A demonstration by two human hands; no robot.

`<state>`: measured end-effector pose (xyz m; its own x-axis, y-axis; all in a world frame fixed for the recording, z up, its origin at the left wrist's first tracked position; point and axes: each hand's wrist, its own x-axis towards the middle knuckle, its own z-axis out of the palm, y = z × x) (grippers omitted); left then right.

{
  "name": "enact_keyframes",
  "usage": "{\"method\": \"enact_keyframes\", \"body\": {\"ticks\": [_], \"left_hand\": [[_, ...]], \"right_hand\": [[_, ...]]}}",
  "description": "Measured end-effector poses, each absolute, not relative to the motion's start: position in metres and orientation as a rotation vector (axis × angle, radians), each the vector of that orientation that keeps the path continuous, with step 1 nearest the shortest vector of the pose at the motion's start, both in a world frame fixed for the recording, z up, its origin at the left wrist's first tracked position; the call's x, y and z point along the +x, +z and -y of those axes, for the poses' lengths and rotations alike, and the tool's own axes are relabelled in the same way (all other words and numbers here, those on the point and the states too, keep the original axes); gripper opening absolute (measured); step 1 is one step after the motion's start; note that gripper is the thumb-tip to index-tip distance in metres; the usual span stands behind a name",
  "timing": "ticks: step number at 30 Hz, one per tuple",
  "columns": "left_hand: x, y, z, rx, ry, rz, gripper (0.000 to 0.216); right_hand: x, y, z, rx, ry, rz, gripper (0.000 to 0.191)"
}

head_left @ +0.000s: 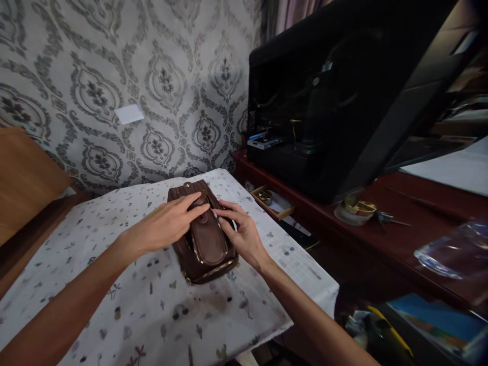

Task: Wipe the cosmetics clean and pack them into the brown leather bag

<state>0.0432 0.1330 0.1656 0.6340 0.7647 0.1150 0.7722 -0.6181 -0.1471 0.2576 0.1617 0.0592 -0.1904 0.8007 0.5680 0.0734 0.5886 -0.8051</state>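
A small dark brown leather bag (pixel 209 244) lies on the patterned white cloth, with a gold zipper curving along its near end and a gold snap at its far end. My left hand (pixel 168 223) comes over it from the left, its thumb and fingertips gripping the bag's upper middle by a short tab. At the right side, my right hand (pixel 242 231) pinches the bag's edge beside that tab. The fingertips of both hands almost meet. Whatever lies under them is partly hidden.
The white cloth (pixel 145 300) covers the table. To the right stands a black computer case (pixel 305 117) on a dark red desk (pixel 385 244), with a roll of tape (pixel 356 209) and clear plastic packaging (pixel 453 249). Below the desk edge sits a small open drawer (pixel 284 212).
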Motion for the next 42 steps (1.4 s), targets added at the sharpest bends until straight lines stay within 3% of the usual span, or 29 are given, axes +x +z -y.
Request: {"method": "enact_keyframes", "body": {"ticks": [6, 17, 26, 30, 37, 42], "left_hand": [[0.029, 0.162, -0.133, -2.768, -0.756, 1.506, 0.048], [0.046, 0.152, -0.118, -2.666, -0.386, 1.479, 0.054], [0.047, 0.164, -0.117, -2.721, -0.214, 1.592, 0.056], [0.042, 0.166, -0.116, -2.792, -0.387, 1.719, 0.052], [0.028, 0.166, -0.137, -2.546, -1.119, 1.835, 0.04], [0.022, 0.164, -0.154, -2.56, -1.067, 1.737, 0.034]], "right_hand": [[0.253, 0.064, -0.149, -0.755, 0.644, 1.872, 0.027], [0.25, 0.057, -0.144, -0.71, 0.697, 1.723, 0.018], [0.251, 0.052, -0.118, -0.792, 0.799, 1.525, 0.041], [0.242, 0.046, -0.111, -0.832, 0.544, 1.789, 0.051], [0.234, 0.035, -0.114, -0.82, 0.386, 1.817, 0.054], [0.231, 0.031, -0.118, -0.773, 0.297, 1.811, 0.071]]}}
